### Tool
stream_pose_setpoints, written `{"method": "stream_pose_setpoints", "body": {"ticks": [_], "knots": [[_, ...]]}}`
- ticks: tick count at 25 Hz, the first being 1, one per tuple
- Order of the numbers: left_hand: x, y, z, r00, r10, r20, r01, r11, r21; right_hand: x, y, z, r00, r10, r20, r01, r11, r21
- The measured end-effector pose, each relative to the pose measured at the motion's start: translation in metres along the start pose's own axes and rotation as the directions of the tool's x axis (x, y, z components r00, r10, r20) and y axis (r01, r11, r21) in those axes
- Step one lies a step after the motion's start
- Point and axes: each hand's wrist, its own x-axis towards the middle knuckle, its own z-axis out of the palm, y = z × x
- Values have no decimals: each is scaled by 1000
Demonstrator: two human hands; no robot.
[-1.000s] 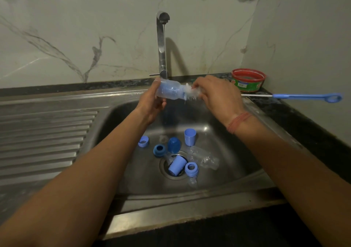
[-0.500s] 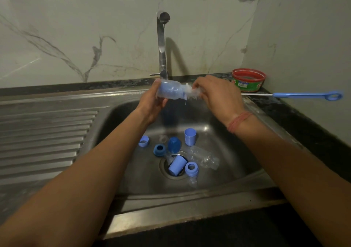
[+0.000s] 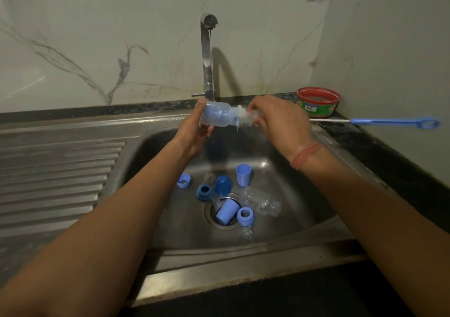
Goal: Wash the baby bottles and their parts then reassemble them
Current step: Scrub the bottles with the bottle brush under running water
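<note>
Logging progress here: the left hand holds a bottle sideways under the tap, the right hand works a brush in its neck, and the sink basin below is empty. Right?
Not quite. The head view shows the sink basin is not empty: blue caps and rings and another clear bottle lie around the drain. The rest stands: left hand holds the bottle sideways, right hand works the brush.

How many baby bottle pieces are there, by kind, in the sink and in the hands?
Clear bottles: 2, one gripped by the left hand, one lying in the sink.
Blue caps: 3.
Blue collar rings: 3.
Clear teats: about 2, hard to see.
Total: 10.
</note>
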Motion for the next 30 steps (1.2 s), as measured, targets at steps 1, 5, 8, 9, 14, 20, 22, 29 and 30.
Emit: {"method": "stream_pose_setpoints", "body": {"ticks": [1,5,8,9,14,20,22,29,30], "knots": [[0,-1,0,999,-23,-26,23,1000,-16,-1,-3,-2,998,-64,-25,62,997,-51],[0,3,-5,999,32,21,-31,998,-46,5,4,7,970,180,162,-223,925,308],[0,7,-6,996,58,67,-50,991,-122,7,10,6,835,334,437,-545,605,580],[0,5,-5,997,50,64,-43,993,-106,6,11,6,863,336,378,-499,688,527],[2,-5,-4,997,-76,-11,77,997,30,-2,-4,1,998,-58,-28,57,997,-49],[0,3,-6,998,-55,25,57,997,-56,7,14,15,888,303,346,-434,799,415],[1,-1,-7,998,-68,16,69,997,-46,5,13,15,903,301,307,-410,819,402],[1,-4,-10,989,-139,-51,135,988,-69,0,-3,10,998,-37,47,37,999,5],[-1,-2,-9,992,-122,-33,119,989,-94,1,-2,12,994,59,97,-70,991,111]]}}
